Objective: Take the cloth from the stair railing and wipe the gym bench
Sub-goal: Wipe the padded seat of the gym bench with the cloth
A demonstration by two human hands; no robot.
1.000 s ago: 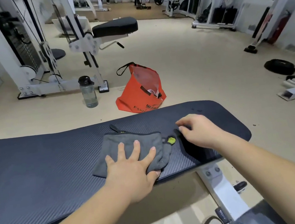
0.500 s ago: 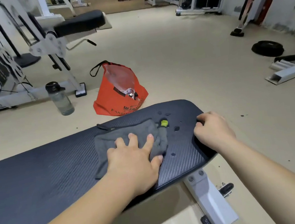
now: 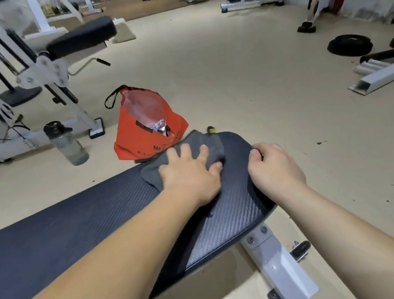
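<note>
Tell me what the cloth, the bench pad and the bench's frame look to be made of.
Cloth: soft grey fabric, probably microfibre or terry; it bunches under the left hand.
Bench pad: dark padded vinyl or similar, with a fine woven-look ribbed texture and slight sheen.
Frame: looks like white-painted metal, bolted.

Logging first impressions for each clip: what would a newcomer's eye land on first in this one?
Two bare forearms fill the foreground: the left hand presses a grey cloth flat near the far end of the dark gym bench, and the right hand grips the bench's end edge. Just beyond, a bright orange bag stands open on the floor, a water bottle to its left.
</note>
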